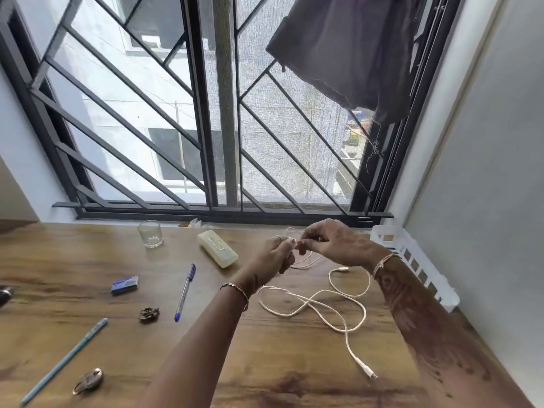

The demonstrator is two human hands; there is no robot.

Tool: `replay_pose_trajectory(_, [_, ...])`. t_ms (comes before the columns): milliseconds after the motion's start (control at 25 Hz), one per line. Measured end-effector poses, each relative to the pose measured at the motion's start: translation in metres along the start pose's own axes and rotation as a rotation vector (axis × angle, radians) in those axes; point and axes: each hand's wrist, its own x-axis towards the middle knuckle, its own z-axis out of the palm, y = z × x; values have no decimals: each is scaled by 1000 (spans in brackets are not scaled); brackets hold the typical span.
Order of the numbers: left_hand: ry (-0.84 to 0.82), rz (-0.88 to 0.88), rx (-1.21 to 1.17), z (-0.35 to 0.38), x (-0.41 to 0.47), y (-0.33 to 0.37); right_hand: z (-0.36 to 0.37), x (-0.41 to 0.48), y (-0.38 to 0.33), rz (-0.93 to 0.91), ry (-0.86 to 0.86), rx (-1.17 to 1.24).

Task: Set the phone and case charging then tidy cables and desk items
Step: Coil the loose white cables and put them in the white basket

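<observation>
Both my hands are raised over the far middle of the wooden desk (88, 260). My left hand (273, 254) grips a bundle of thin white cable (306, 262), and my right hand (329, 241) pinches a strand of the same cable just beside it. A loop of that thin cable hangs down to the desk beneath them. A thicker white charging cable (329, 309) lies loose in curls on the desk below my right forearm, its plug (366, 368) nearest me. No phone is in view.
A glass (150, 233), a pale translucent case (217, 248), a blue pen (185, 291), a small blue box (125, 285), a hair clip (148, 314), a light blue pen (64, 360) and a padlock (89, 380) lie on the desk. A white slotted basket (412, 260) stands against the right wall.
</observation>
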Motion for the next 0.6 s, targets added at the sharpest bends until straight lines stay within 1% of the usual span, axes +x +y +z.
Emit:
replay_pose_trajectory(160, [-16,-78,-179,1,-5,10,0,6,16,-20,125,99])
replay_pose_trajectory(240, [-19,-99,-269,1,-6,10,7,7,15,-18,170,193])
replay_pose_trajectory(360, [38,-209,-442,1,-9,13,18,7,15,-1,218,315])
replay_pose_trajectory(520, [93,-251,-462,2,-15,15,22,8,21,25,265,438])
replay_pose_trajectory(600, [142,-285,-563,2,-17,17,24,7,24,26,278,506])
